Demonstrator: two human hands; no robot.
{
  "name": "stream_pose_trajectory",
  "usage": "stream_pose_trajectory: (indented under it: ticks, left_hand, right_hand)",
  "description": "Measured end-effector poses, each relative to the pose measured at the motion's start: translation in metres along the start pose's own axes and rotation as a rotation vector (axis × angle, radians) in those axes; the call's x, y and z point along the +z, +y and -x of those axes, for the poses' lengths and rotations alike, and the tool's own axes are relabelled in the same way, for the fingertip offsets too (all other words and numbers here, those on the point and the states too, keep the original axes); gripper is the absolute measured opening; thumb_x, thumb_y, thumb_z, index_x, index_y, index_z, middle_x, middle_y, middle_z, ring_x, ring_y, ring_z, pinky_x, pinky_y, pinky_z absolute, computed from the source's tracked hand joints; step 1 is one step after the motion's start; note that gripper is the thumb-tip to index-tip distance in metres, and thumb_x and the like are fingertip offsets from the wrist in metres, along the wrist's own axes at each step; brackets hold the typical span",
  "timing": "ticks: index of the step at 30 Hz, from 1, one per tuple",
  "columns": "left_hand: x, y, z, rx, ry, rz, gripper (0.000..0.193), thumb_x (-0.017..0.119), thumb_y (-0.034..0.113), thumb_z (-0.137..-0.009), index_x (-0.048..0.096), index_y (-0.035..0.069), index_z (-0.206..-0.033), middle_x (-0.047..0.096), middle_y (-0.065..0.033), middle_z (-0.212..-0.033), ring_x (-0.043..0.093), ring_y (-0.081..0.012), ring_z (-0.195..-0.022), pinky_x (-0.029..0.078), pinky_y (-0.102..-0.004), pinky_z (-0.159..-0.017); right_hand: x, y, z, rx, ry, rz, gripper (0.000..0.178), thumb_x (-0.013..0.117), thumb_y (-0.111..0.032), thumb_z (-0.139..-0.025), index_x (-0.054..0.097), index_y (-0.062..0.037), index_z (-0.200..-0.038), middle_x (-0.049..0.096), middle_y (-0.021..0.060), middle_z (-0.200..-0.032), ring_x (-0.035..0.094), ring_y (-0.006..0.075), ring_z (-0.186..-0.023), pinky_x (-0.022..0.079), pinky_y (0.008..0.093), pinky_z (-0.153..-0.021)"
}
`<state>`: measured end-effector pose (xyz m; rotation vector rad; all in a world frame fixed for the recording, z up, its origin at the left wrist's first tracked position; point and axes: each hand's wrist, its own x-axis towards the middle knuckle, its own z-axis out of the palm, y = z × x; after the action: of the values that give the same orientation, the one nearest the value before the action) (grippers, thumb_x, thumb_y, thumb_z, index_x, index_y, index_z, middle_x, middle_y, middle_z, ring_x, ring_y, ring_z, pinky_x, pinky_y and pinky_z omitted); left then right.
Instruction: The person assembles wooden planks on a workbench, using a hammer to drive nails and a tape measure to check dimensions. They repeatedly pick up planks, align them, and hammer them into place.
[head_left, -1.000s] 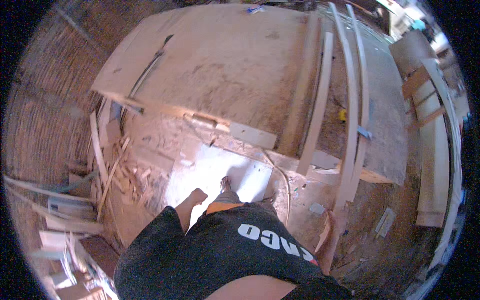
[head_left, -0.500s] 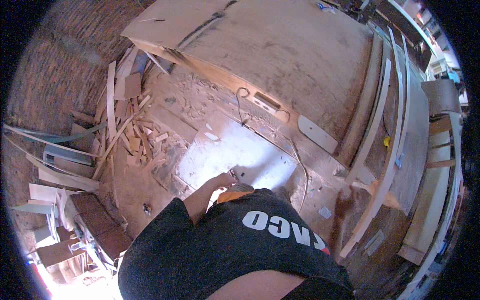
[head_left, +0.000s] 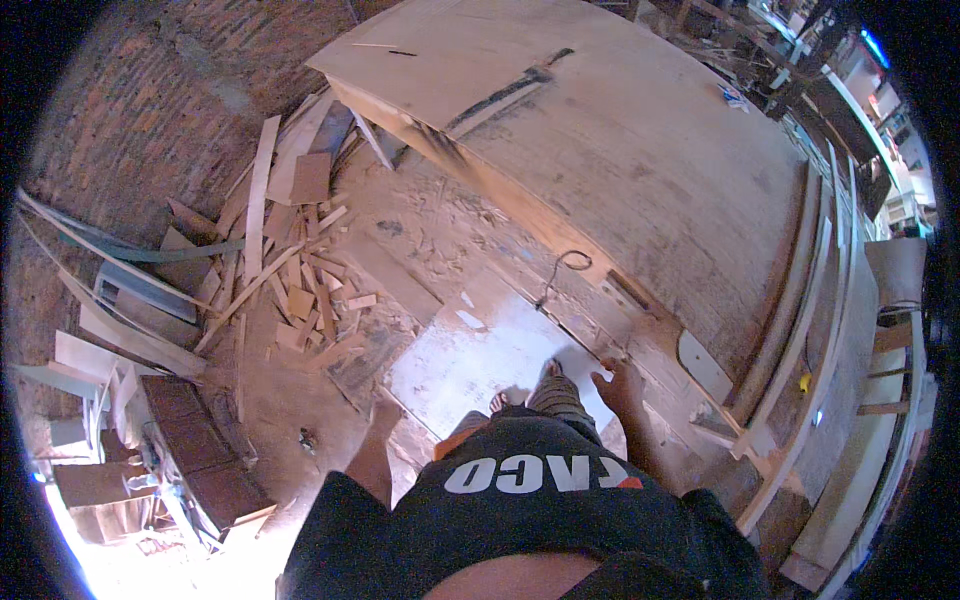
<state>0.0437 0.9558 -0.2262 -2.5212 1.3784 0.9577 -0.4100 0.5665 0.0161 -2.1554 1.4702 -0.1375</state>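
My left hand (head_left: 384,410) hangs low beside the left edge of a white board (head_left: 430,365) on the floor. Its fingers are too small and blurred to read, and I cannot make out anything in them. Over the board's right side my right hand (head_left: 622,385) hangs open, thumb apart from the fingers, with nothing visible in it. Both bare feet (head_left: 553,370) stand on the board. Just ahead is a large wooden worktable (head_left: 620,150), a looped cable (head_left: 572,262) hanging at its near edge.
Wood offcuts (head_left: 310,290) lie heaped on the left, near a brick wall (head_left: 150,130). Long timber strips (head_left: 830,290) run along the right side. A dark brown panel (head_left: 195,440) lies at lower left. Sawdust (head_left: 450,220) covers the floor by the table.
My view has shifted, and the table sits farther right. My left hand has moved left, away from my legs. My right hand has come in nearer the board. Both feet now show.
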Motion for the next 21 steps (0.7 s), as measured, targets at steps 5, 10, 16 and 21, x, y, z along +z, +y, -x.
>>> stream_pose_trajectory:
  ticks: [5,10,16,21]
  left_hand:
    - [0.027,0.002,0.074,-0.019,-0.059,0.78,0.023,0.077,0.026,-0.086,0.065,0.008,-0.093,0.067,-0.0042,-0.084,0.066,-0.0162,-0.072,0.053,-0.0327,-0.059]
    - [-0.001,0.036,0.052,-0.615,-0.207,1.25,0.029,0.07,0.035,-0.092,0.067,0.012,-0.111,0.072,-0.0046,-0.1,0.07,-0.0181,-0.082,0.052,-0.0346,-0.062]
    - [-0.076,0.031,-0.003,-0.376,0.009,1.099,0.026,0.064,0.032,-0.096,0.067,0.012,-0.113,0.072,-0.0054,-0.099,0.069,-0.0189,-0.08,0.051,-0.034,-0.06]
    - [-0.113,0.006,-0.067,-0.729,-0.081,1.697,0.022,0.063,0.024,-0.095,0.066,0.012,-0.113,0.067,-0.0044,-0.087,0.065,-0.0209,-0.074,0.051,-0.0373,-0.064]
  right_hand:
    - [0.095,-0.009,-0.127,-0.142,-0.13,-0.242,0.046,0.082,-0.036,-0.081,0.071,-0.0034,-0.112,0.071,0.0176,-0.11,0.068,0.0339,-0.102,0.053,0.0477,-0.089]
    - [0.218,0.022,-0.26,-0.01,-0.058,-0.36,0.044,0.077,-0.039,-0.087,0.066,-0.0059,-0.114,0.07,0.0143,-0.103,0.068,0.0326,-0.082,0.053,0.0462,-0.072]
    - [0.246,-0.005,-0.325,0.364,-0.137,-0.634,0.044,0.076,-0.041,-0.088,0.065,-0.0099,-0.117,0.069,0.0097,-0.102,0.068,0.0297,-0.079,0.051,0.0439,-0.065]
    - [0.278,-0.002,-0.343,0.494,0.007,-0.761,0.044,0.075,-0.041,-0.088,0.064,-0.0129,-0.12,0.069,0.0066,-0.101,0.068,0.0273,-0.079,0.05,0.0417,-0.063]
